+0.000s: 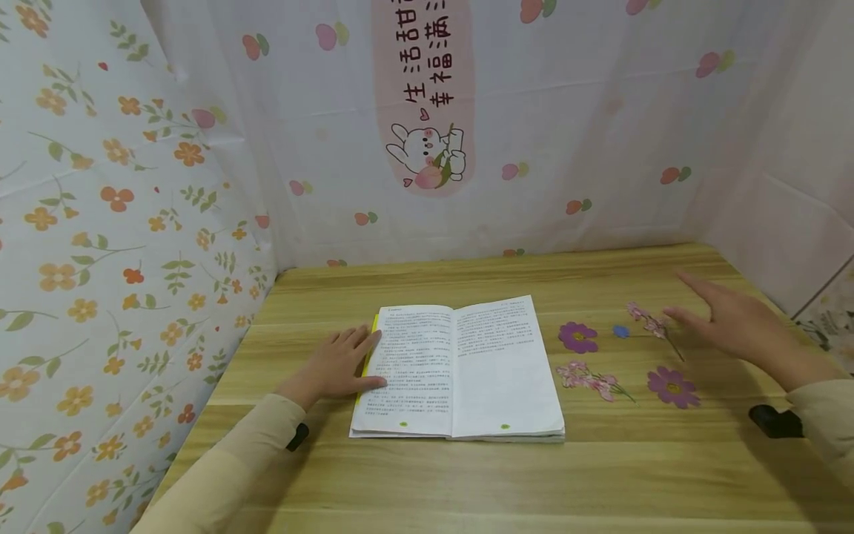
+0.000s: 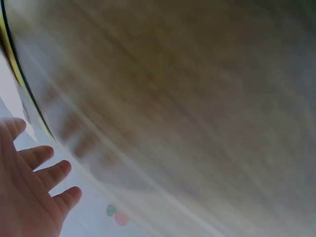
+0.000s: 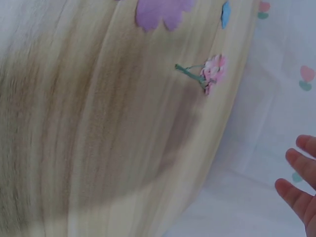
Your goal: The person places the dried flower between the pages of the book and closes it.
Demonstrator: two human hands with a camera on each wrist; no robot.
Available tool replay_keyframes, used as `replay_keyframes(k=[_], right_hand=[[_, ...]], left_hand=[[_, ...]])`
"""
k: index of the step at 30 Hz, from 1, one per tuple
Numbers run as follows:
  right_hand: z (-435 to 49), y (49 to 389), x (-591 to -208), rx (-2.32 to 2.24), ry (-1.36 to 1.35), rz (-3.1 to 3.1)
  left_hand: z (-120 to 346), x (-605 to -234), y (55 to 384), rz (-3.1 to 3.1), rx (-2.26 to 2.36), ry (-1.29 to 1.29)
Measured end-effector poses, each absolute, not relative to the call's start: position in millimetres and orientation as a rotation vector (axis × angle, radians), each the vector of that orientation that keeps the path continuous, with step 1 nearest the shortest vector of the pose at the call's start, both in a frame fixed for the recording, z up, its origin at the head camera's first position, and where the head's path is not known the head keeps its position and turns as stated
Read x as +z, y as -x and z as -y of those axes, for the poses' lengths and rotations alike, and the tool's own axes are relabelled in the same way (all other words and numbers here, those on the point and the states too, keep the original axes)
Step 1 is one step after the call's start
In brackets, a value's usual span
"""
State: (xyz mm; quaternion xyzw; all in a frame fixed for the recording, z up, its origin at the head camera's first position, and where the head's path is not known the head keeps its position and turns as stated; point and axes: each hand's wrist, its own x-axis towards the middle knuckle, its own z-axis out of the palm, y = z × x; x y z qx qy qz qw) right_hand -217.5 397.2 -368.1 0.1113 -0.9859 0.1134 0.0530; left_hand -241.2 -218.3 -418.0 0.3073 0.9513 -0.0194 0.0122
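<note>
An open book (image 1: 497, 371) with printed pages lies on the wooden table, its yellow cover edge showing at the left. My left hand (image 1: 336, 365) rests at the book's left edge, fingers spread and thumb over the page margin. In the left wrist view the same hand (image 2: 32, 182) shows its fingers apart. My right hand (image 1: 743, 326) hovers above the table at the right, fingers extended and holding nothing. Nearest to it is a pink flower sprig (image 1: 649, 320) with a thin stem. In the right wrist view only some fingertips (image 3: 289, 190) show.
Between book and right hand lie two purple flowers, one (image 1: 578, 337) beside the book and one (image 1: 674, 387) nearer me, a small blue flower (image 1: 621, 331) and another pink sprig (image 1: 594, 380). Patterned curtains (image 1: 567, 133) rise behind the wooden table (image 1: 467, 482) and at both sides.
</note>
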Motion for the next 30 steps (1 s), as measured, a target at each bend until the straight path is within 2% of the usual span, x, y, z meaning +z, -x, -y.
replay_keyframes(k=[19,30], right_hand=[[-413,234,-387,0.657,-0.209,3.051],[-419,244,-406,1.013,-0.041,3.106]], left_hand=[[216,-424,241,-2.891,-0.033,-0.836],[216,-426,240,-2.89,0.002,-0.841]])
